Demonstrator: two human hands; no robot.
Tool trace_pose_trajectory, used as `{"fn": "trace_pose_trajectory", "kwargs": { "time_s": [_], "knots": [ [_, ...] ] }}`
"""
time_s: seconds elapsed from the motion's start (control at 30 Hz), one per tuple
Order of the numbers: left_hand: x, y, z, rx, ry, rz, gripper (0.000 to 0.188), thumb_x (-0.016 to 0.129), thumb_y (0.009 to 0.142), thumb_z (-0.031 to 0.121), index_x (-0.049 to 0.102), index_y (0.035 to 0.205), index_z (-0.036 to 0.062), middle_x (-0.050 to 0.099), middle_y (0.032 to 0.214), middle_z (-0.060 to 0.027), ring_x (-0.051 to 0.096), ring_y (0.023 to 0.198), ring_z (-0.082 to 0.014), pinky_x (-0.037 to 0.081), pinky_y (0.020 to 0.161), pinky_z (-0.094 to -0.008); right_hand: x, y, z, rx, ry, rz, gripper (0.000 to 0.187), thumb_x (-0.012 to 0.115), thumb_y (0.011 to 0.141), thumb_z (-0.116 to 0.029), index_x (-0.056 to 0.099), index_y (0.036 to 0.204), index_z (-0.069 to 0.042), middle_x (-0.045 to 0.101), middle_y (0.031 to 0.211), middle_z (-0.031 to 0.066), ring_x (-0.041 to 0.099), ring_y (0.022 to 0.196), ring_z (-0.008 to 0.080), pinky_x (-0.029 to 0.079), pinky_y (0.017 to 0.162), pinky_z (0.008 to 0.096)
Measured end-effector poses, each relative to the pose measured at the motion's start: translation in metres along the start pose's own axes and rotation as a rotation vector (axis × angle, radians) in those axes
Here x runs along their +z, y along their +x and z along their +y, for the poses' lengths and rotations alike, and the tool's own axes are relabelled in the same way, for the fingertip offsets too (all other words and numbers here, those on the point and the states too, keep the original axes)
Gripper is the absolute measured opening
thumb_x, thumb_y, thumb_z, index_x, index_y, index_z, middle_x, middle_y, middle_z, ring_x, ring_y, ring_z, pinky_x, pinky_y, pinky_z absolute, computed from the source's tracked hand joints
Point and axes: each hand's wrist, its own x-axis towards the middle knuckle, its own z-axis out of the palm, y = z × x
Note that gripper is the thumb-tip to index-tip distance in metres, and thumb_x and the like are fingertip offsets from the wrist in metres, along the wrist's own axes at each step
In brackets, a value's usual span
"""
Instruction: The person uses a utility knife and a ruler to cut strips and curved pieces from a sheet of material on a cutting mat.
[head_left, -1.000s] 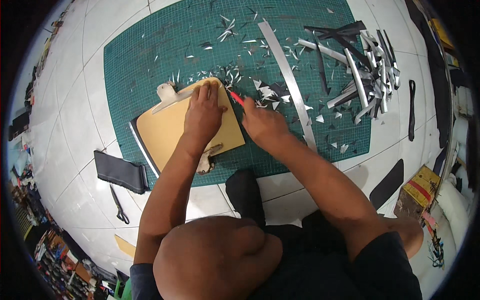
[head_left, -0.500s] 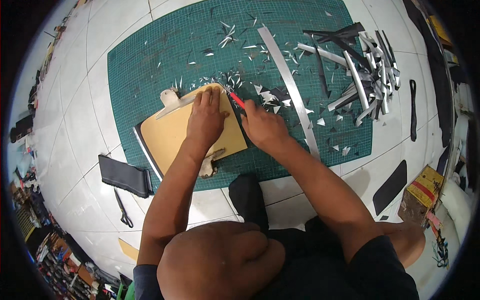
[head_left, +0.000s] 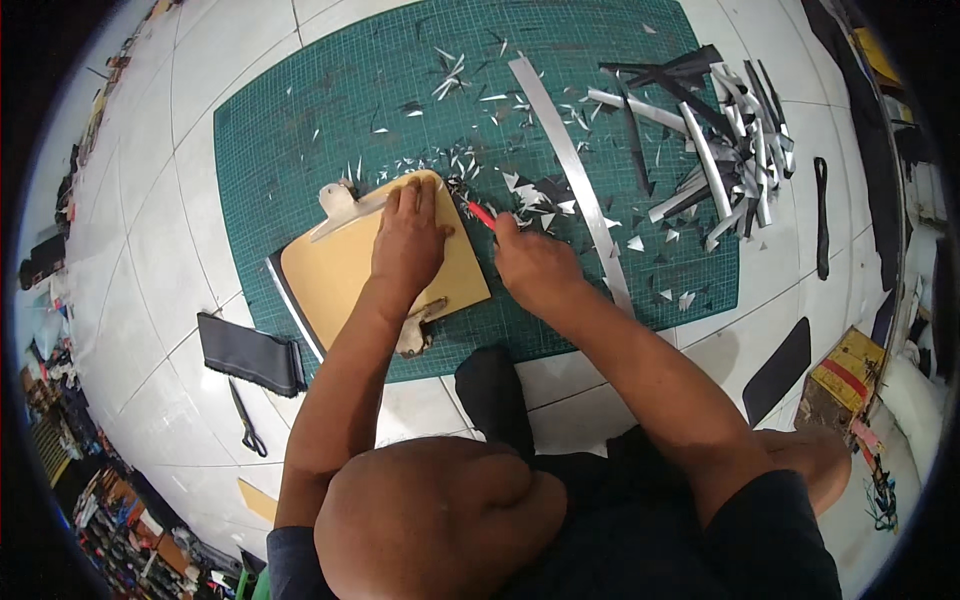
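Note:
My left hand (head_left: 410,235) lies with fingers stretched out on a tan board template (head_left: 335,270), pressing on its upper right part. Dark sheet material with a pale edge (head_left: 290,305) peeks out from beneath the template's left side. One metal bulldog clip (head_left: 338,203) grips the far edge; another clip (head_left: 412,335) sits on the near edge, partly behind my left forearm. My right hand (head_left: 537,262) is closed round a red cutter knife (head_left: 482,215), just right of the template. The knife's tip points toward the template's far right corner; whether it touches the material I cannot tell.
Under everything is a green cutting mat (head_left: 290,130) on white tiles, strewn with small scraps (head_left: 545,195). A long grey strip (head_left: 570,150) crosses it. Cut strips (head_left: 745,150) are heaped at the right. Black folded material (head_left: 250,352) and scissors (head_left: 246,425) lie left.
My right hand has drawn the cutter knife slightly toward me, away from the template's far right corner. My left hand stays pressed on the template.

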Motion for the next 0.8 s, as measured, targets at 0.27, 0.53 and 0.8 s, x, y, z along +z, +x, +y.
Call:
{"fn": "trace_pose_trajectory", "kwargs": {
  "time_s": [0.27, 0.53, 0.8],
  "knots": [
    [-0.01, 0.001, -0.016, -0.016, 0.092, 0.018, 0.073, 0.076, 0.077, 0.039, 0.048, 0.135, 0.0066, 0.049, 0.131, -0.0158, 0.047, 0.123, -0.035, 0.027, 0.111, -0.0531, -0.002, -0.024, 0.01, 0.052, 0.152, 0.094, 0.03, 0.051, 0.098, -0.028, 0.043, 0.107, -0.001, 0.066, 0.085, 0.0244, 0.066, 0.08, 0.0432, 0.05, 0.069, 0.0522],
    [-0.001, -0.015, -0.032, -0.051, 0.059, 0.141, 0.08, 0.077, 0.073, 0.049, 0.048, 0.135, 0.0068, 0.054, 0.119, -0.0158, 0.05, 0.116, -0.0329, 0.021, 0.11, -0.0613, 0.029, 0.023, -0.006, -0.079, 0.767, 0.093, 0.036, 0.053, 0.098, -0.033, 0.043, 0.109, -0.001, 0.062, 0.084, 0.0197, 0.066, 0.077, 0.0378, 0.05, 0.069, 0.0482],
    [0.001, -0.026, -0.022, -0.123, 0.05, 0.157, 0.082, 0.077, 0.075, 0.048, 0.046, 0.138, 0.0062, 0.051, 0.126, -0.0163, 0.048, 0.12, -0.0358, 0.021, 0.11, -0.0608, 0.009, 0.071, -0.016, 0.056, 0.804, 0.345, 0.034, 0.053, 0.098, -0.035, 0.045, 0.109, -0.003, 0.062, 0.082, 0.0172, 0.066, 0.073, 0.0331, 0.051, 0.06, 0.0436]
  ]
}}
